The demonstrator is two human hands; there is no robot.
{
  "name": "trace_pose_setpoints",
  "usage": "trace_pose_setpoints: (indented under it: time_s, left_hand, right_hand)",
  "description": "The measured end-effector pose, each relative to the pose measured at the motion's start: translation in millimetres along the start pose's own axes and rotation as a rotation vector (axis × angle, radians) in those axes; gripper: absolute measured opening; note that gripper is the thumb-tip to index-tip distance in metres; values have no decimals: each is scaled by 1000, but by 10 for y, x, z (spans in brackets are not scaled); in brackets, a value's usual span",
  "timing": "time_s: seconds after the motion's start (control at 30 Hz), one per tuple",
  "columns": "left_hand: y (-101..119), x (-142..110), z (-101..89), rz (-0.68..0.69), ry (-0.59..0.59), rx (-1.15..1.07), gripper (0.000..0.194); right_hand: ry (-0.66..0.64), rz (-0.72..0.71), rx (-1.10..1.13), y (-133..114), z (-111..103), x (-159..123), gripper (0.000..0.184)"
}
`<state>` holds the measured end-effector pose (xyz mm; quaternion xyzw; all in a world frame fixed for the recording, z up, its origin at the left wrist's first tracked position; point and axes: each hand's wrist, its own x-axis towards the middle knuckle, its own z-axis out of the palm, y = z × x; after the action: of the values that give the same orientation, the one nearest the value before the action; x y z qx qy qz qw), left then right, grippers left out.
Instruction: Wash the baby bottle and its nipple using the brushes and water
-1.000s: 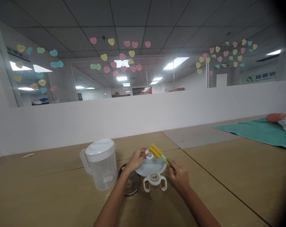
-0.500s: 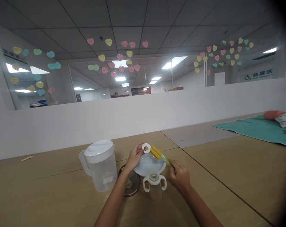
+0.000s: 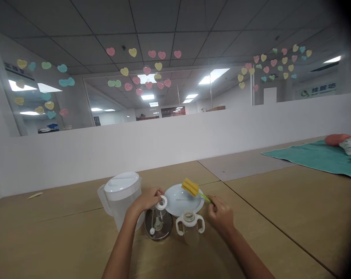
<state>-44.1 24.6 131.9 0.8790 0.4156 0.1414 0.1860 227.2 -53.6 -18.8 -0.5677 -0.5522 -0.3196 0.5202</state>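
Observation:
A white bottle collar ring [image 3: 165, 204] is pinched in the fingertips of my left hand [image 3: 147, 198], above a dark round dish [image 3: 166, 235]. A clear teat [image 3: 158, 224] and a straw with a small white end [image 3: 152, 230] lie in that dish, partly behind clear plastic. My right hand [image 3: 222, 212] is closed around the green handle [image 3: 205, 197] of a bottle brush with a yellow sponge head [image 3: 190, 187]. The sponge is over a white bowl [image 3: 179, 211]. Between my arms stands an open clear baby bottle [image 3: 190, 235] with two white side handles.
On the left stands a translucent pitcher [image 3: 120, 207] with a white lid, close to my left forearm. A thin flat wooden piece [image 3: 35, 195] lies at the far left. A green cloth [image 3: 315, 157] covers the far right. Behind the table is a white wall [image 3: 169, 141] with windows.
My left hand has moved down and left with the collar ring, away from the sponge and over the dark dish. My right hand with the brush has hardly moved.

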Motion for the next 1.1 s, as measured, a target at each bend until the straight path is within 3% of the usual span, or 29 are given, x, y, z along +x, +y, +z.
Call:
trace_pose_setpoints:
  time_s: [0.1,0.17,0.57,0.9,1.1]
  left_hand:
    - [-62,-15,52,-150,-203,67,37]
    - [-99,19,123,-203,-265,112,38]
    - [-419,242,484,-316,-306,268,14]
    - [-512,281,543,-348,-323,250,35]
    - [-462,249,464,-356,-305,220,22]
  right_hand:
    - [14,-16,-3,1,1,5,32]
    - [11,-17,-9,5,3,4,32]
    - [-11,-8,-35,3,-12,7,30]
    - [18,-18,-3,8,-3,-4,29]
    - [-8,-7,6,36,28,-26,29]
